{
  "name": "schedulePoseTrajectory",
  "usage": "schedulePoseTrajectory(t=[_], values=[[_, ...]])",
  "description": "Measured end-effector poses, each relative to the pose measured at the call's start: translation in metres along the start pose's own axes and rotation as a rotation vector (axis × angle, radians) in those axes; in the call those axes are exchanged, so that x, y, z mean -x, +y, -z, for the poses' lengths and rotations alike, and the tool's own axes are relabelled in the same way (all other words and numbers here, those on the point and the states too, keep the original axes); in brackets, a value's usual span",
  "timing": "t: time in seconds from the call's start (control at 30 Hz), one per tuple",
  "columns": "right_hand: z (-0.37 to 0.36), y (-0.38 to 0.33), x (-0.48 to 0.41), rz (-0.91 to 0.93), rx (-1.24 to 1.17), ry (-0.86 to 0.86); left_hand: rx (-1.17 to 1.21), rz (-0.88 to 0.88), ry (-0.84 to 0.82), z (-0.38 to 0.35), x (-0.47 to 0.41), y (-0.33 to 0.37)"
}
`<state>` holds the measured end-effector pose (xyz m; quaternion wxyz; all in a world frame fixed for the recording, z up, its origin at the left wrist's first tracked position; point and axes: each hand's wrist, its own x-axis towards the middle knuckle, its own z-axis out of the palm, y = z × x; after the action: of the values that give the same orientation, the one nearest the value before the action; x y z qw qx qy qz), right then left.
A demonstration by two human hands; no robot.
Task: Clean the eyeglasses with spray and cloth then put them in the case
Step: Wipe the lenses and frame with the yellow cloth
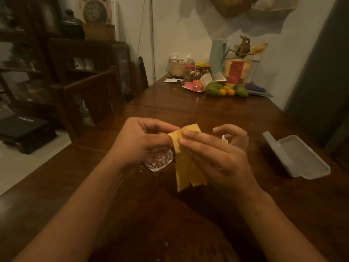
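Observation:
My left hand (139,142) holds the eyeglasses (158,160) above the table; one lens shows below the hand, speckled with spray droplets. My right hand (217,154) pinches a yellow cloth (187,167) against the other lens, which the cloth and fingers hide. The cloth hangs down between both hands. A small white spray bottle (224,139) peeks out behind my right hand; whether it stands on the table I cannot tell. The pale grey glasses case (294,156) lies open on the table to the right.
The dark wooden table (170,214) stretches ahead. At its far end stand fruit (224,89), jars, a woven basket (176,68) and a pale jug (217,53). A wooden chair (90,97) and dark cabinets are on the left.

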<state>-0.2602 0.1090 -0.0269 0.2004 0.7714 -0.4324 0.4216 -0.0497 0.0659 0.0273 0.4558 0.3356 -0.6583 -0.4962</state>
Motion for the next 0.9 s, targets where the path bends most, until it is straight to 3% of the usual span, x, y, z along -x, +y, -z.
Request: schedulePoseTrajectory(t=[0.23,0.5,0.73,0.9], values=[[0.002,0.002,-0.001,-0.146,0.047,0.031,0.081,0.034,0.011,-0.004,-0.001,-0.002],[-0.001,-0.001,0.002,-0.018,-0.036,-0.028,0.018,0.02,0.037,0.0,-0.001,-0.003],[0.003,-0.001,0.0,-0.157,0.021,0.059,0.044,0.035,0.042,-0.005,0.0,-0.001],[-0.005,-0.01,0.0,-0.103,0.017,-0.006,0.032,0.012,0.03,-0.006,0.001,0.0]])
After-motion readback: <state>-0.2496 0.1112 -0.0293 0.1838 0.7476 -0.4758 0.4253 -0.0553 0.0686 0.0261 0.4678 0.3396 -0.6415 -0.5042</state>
